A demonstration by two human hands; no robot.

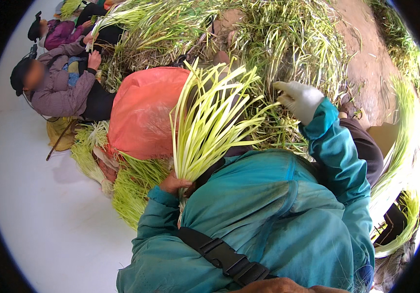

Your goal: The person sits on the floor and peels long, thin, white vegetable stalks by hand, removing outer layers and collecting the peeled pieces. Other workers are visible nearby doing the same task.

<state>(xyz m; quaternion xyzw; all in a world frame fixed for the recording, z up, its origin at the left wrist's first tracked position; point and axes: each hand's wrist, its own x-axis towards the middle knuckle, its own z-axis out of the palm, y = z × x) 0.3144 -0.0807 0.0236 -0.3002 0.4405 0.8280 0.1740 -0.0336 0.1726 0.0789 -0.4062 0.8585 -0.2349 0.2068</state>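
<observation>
A bunch of long, flat yellow-green leaves, which look like blanched garlic chives, fans out across my lap. Its pale lower end is gripped in my bare left hand, close against my teal jacket. My right hand wears a white glove and is raised to the right of the leaf tips. A small gap shows between its bent fingers, and I see nothing held in them. One leaf tip reaches close to the glove; whether they touch is unclear. Beneath that hand lies a heap of loose leaves and stalks.
A red plastic sheet bulges at my left knee. Beside it are more chive bundles. Two people sit to my left, one holding chives. Long chives lie at far right near a cardboard piece. A white wall stands at left.
</observation>
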